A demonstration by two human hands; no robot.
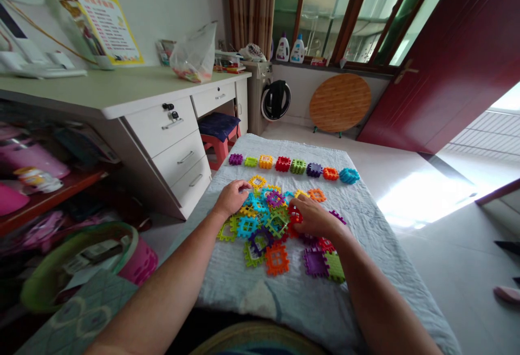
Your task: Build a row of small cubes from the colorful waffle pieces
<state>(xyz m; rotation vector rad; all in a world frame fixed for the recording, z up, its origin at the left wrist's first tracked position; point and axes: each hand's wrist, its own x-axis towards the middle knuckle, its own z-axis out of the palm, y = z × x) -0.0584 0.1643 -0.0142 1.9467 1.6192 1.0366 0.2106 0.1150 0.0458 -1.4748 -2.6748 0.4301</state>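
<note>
both hands are in among the colours here, low over a cloth-covered table (233, 284)! the left hand (233, 199) is at the far left edge of the heap of plastic pieces (247, 227), fingers bent inward, just beside a yellow frame piece (252, 183); whether those fingers pinch anything, i cannot tell. across to the right hand (312, 217), reaching over the heap's right side, its fingers down at a red piece (294, 215), and again i cannot tell if they are clamped on it or only resting there.

and what a heap it is, spread between the two hands, lattice squares overlapping in blue, green, yellow and purple! at its near edge an orange square (277, 259) lies flat, with a dark purple piece (260, 241) just behind it to the left. below the right wrist, a purple square (316, 262) sits side by side with a green square (335, 266), partly hidden by the forearm.

beyond the heap, a neat line-up: eight chunky blocks in a row, from a purple block (235, 159) on the left to a light blue block (349, 175) on the right. off to the left stands a desk (122, 87), and by the far wall leans a round wooden board (340, 102).
</note>
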